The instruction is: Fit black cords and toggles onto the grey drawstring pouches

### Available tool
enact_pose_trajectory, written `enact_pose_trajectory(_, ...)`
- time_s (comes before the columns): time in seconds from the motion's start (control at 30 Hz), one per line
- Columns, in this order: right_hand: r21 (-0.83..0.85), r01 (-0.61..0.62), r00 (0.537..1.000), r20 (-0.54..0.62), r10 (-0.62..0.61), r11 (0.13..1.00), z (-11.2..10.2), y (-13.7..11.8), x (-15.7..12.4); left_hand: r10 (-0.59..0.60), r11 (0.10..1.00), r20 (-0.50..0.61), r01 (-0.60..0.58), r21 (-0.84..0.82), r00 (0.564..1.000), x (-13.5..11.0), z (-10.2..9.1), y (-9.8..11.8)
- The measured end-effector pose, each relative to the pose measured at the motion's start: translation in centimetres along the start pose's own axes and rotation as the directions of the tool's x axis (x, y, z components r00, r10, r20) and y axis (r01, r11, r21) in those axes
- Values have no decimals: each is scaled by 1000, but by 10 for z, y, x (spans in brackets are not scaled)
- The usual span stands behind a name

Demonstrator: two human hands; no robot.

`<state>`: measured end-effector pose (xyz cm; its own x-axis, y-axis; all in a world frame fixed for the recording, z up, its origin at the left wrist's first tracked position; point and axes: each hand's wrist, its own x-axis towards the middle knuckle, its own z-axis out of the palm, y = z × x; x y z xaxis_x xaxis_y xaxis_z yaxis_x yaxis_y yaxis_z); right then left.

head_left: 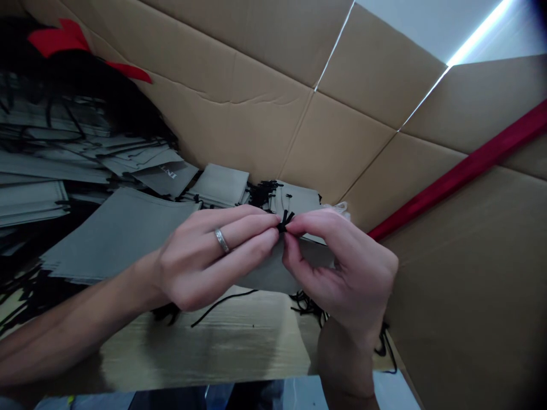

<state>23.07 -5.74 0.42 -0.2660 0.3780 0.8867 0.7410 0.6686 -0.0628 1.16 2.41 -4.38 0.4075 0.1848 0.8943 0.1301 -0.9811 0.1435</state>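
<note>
My left hand (pixel 209 256), with a silver ring on one finger, and my right hand (pixel 342 267) meet fingertip to fingertip in the middle of the view. Both pinch the short ends of a black cord (pixel 284 219) between thumb and fingers. Just behind and below the hands is a flat grey paper bag (pixel 273 273), partly hidden by my fingers. Whether the cord is attached to that bag cannot be told. A loose black cord (pixel 222 302) trails on the cardboard under my left hand.
Stacks of flat grey paper bags (pixel 115 233) with black cord handles lie at left and behind the hands. Brown cardboard sheets (pixel 265 114) form the surrounding walls and floor. A red strip (pixel 461 171) runs diagonally at right. Red fabric (pixel 64 40) sits top left.
</note>
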Motion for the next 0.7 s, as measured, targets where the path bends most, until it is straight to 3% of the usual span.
enact_pose_trajectory(0.1,-13,16,1000,10,-16,1000,0,2,-1,116,993,3,-116,23,993,-2,7,-14)
enact_pose_trajectory(0.17,2,28,1000,-2,-28,1000,-1,5,-2,146,988,4,-146,42,989,-3,7,-12)
enact_pose_trajectory(0.3,142,0,1000,7,-1,990,-2,9,-3,38,994,-14,-37,107,999,2,0,14)
enact_pose_trajectory(0.4,268,-44,999,-4,46,962,-3,11,-4,18,998,-39,-15,67,999,11,-6,27)
enact_pose_trajectory(0.57,318,-26,995,-82,55,948,2,13,-4,67,998,-63,-66,7,996,23,-6,18)
enact_pose_trajectory(0.7,327,-13,993,-109,51,945,4,14,-3,123,992,-167,-126,-8,978,24,3,8)
